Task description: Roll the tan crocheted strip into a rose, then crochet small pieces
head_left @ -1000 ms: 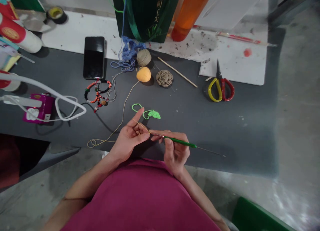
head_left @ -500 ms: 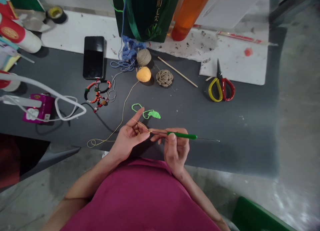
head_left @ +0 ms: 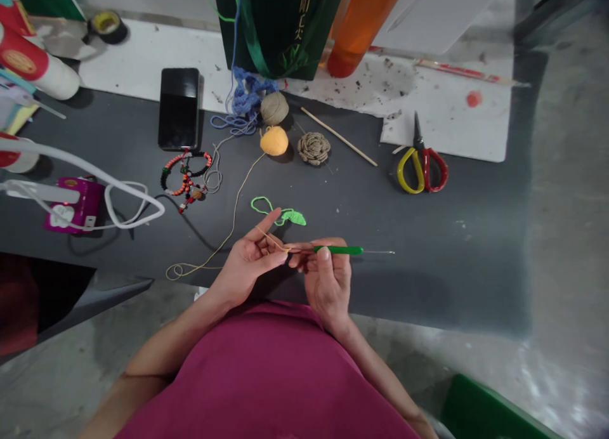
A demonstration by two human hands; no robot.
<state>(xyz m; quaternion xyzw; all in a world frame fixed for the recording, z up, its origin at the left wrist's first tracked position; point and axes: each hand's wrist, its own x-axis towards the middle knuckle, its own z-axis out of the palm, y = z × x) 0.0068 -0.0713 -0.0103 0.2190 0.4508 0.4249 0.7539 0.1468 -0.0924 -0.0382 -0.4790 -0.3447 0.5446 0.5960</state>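
Observation:
My left hand [head_left: 247, 259] pinches yellow yarn [head_left: 269, 236] between thumb and fingers, the strand running over its raised index finger. In my right hand [head_left: 329, 277] is a crochet hook [head_left: 343, 250] with a green handle, its thin far end pointing right. The fingertips of both hands nearly meet at the small bit of yarn work, which they mostly hide. From there the strand trails left across the table and up to a yellow yarn ball [head_left: 274, 141]. Just beyond my left index finger lies a light green crocheted leaf [head_left: 294, 217] with a loose tail.
Behind my hands are a brown crocheted rosette [head_left: 314, 148], a grey-brown yarn ball [head_left: 275, 108], blue crochet work [head_left: 250, 93] and a wooden stick [head_left: 339, 136]. Scissors [head_left: 420, 160] lie to the right. Leftward are a phone [head_left: 179, 109], beaded bracelets [head_left: 185, 179] and a purple adapter [head_left: 73, 203] with white cable.
My right hand and the crochet hook have shifted left, closer to my left hand, and the hook lies more level. My left index finger has moved slightly right.

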